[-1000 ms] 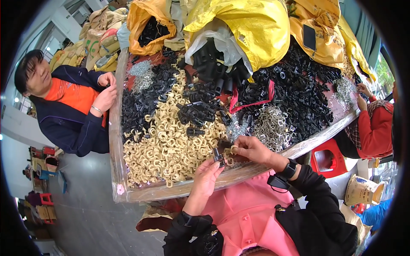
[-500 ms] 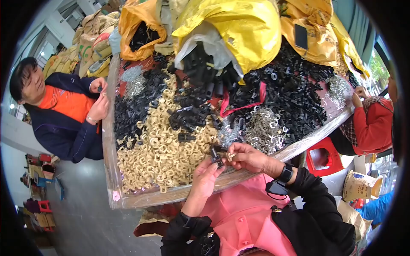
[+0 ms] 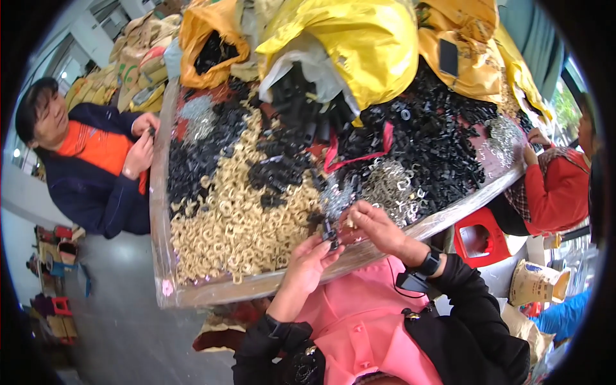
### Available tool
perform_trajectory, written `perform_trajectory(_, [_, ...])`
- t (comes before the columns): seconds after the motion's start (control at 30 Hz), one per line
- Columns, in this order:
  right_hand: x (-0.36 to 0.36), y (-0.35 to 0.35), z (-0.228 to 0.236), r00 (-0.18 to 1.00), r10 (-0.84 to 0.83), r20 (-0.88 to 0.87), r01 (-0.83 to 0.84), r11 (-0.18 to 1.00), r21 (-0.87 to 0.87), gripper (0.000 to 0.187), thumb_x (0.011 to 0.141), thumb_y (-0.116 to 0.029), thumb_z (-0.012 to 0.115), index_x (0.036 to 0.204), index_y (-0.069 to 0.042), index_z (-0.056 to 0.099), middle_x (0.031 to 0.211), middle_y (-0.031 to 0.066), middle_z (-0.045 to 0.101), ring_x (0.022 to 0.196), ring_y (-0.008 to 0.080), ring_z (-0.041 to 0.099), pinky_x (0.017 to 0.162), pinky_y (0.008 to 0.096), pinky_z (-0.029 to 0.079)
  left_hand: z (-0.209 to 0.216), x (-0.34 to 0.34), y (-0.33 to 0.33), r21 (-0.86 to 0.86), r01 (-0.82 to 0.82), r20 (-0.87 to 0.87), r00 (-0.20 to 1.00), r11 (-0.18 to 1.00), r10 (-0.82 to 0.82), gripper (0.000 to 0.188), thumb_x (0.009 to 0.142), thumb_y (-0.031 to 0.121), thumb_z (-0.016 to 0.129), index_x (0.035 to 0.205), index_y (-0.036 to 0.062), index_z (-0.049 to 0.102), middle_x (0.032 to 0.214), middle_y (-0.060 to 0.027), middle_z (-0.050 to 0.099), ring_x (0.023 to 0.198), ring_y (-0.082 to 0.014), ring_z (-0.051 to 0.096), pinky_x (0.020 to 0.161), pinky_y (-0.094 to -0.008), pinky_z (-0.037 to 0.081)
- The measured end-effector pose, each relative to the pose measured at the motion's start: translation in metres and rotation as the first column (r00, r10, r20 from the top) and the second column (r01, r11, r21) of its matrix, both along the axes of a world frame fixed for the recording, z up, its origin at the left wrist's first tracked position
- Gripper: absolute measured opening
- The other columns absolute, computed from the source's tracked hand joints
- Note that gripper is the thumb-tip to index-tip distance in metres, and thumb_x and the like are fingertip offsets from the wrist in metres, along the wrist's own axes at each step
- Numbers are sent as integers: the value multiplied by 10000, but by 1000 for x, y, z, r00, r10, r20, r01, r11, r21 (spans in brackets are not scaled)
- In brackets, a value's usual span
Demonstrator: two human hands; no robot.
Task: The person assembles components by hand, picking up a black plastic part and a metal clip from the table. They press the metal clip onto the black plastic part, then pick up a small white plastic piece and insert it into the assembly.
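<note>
Just above the near edge of the table, my left hand [image 3: 308, 262] grips a small black plastic part [image 3: 330, 235] between thumb and fingers. My right hand [image 3: 377, 226] hovers close to its right, fingers curled together. Whatever is between those fingertips is too small to make out. Beyond my hands lie a small pile of silvery metal pieces [image 3: 336, 197] and a larger pile of metal clips [image 3: 388, 186]. A broad heap of tan ring-shaped pieces [image 3: 228, 234] spreads to the left. Black plastic parts [image 3: 443, 141] cover much of the tabletop.
The table's wooden rim [image 3: 224, 296] runs in front of me. A yellow sack [image 3: 366, 51] and an orange sack [image 3: 215, 42] stand at the back, with a phone [image 3: 448, 58] on another. Co-workers sit left and right. A red stool [image 3: 478, 237] is at the right.
My right hand has drawn slightly away from the black part, and the tan piece at its fingertips no longer shows clearly. My left hand still holds the black part. The view has shifted slightly.
</note>
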State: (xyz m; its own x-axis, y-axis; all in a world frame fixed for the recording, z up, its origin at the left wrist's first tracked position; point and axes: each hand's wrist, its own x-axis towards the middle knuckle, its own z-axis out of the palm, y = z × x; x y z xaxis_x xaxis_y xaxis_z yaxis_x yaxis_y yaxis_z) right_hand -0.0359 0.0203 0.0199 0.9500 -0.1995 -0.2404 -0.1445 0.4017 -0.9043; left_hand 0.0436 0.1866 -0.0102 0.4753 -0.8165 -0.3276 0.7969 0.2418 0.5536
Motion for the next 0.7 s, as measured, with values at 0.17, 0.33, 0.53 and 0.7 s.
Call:
perform_trajectory(0.17, [-1, 0, 4, 971, 99, 219, -42, 967, -251, 184, 850, -212, 534, 836, -28, 527, 994, 76, 455, 765, 99, 496, 665, 226, 434, 7, -3, -2, -4, 26, -15, 1000, 1000, -26, 234, 816, 97, 557, 1028, 5, 522, 934, -132, 600, 845, -247, 606, 719, -294, 511])
perform_trajectory(0.33, [0, 4, 1, 941, 168, 292, -21, 894, -447, 152, 820, -176, 577, 786, -28, 564, 1030, 73, 439, 859, 104, 458, 726, 237, 408, 2, -5, 3, -21, 29, -22, 999, 999, -30, 270, 804, 115, 580, 1041, 0, 522, 924, -109, 604, 842, -240, 607, 724, -292, 508])
perform_trajectory(0.53, [0, 7, 7, 946, 204, 250, -15, 802, -597, 148, 811, -179, 587, 801, -34, 560, 1009, 73, 447, 868, 133, 458, 712, 255, 412, -4, -9, 5, -18, 89, -41, 995, 996, -90, 279, 794, 133, 598, 1029, 0, 529, 919, -96, 605, 833, -237, 608, 724, -294, 507])
perform_trajectory(0.7, [-6, 15, -2, 975, 77, 208, 59, 814, -578, 160, 764, -176, 629, 810, -42, 553, 925, 99, 498, 842, 193, 510, 665, 285, 442, 2, -11, 3, -2, 141, -4, 990, 990, -141, 264, 797, 140, 595, 1007, -7, 534, 908, -110, 603, 809, -225, 609, 702, -275, 511])
